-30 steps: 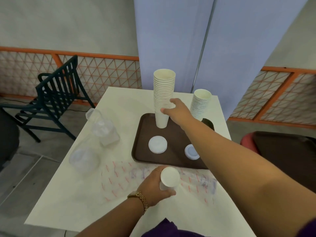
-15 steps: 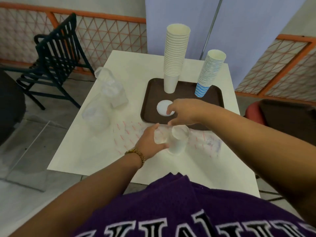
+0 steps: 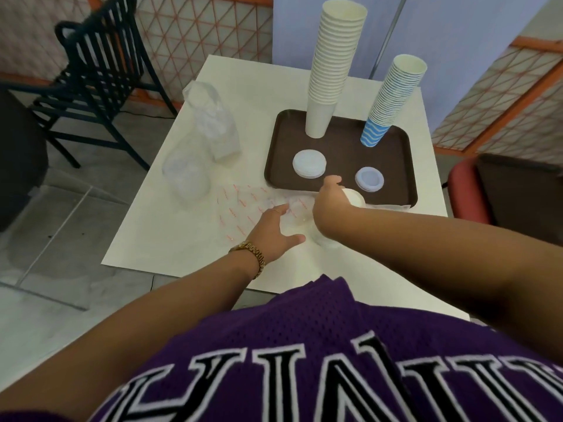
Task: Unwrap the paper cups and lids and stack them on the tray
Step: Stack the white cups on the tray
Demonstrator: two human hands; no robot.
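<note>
A brown tray (image 3: 393,161) carries a tall stack of white cups (image 3: 330,68), a shorter stack of blue-patterned cups (image 3: 391,99), a pile of white lids (image 3: 309,163) and a pile of bluish lids (image 3: 369,178). My right hand (image 3: 330,199) grips a bundle of white lids (image 3: 355,197) at the tray's near edge. My left hand (image 3: 274,231) lies spread, fingers straight, on the clear plastic wrapper (image 3: 298,217) just in front of the tray. The wrapper trails under my right forearm.
Two empty clear sleeves (image 3: 210,123) (image 3: 185,175) lie on the white table (image 3: 182,233) left of the tray, beside a flat wrapper with red print (image 3: 240,205). A dark slatted chair (image 3: 97,59) stands at the far left; a red seat (image 3: 466,190) stands right.
The camera tilted down and closer. My left hand let go of the lid bundle and flattened onto the wrapper. My right hand took the lids and drew them toward the tray's near edge.
</note>
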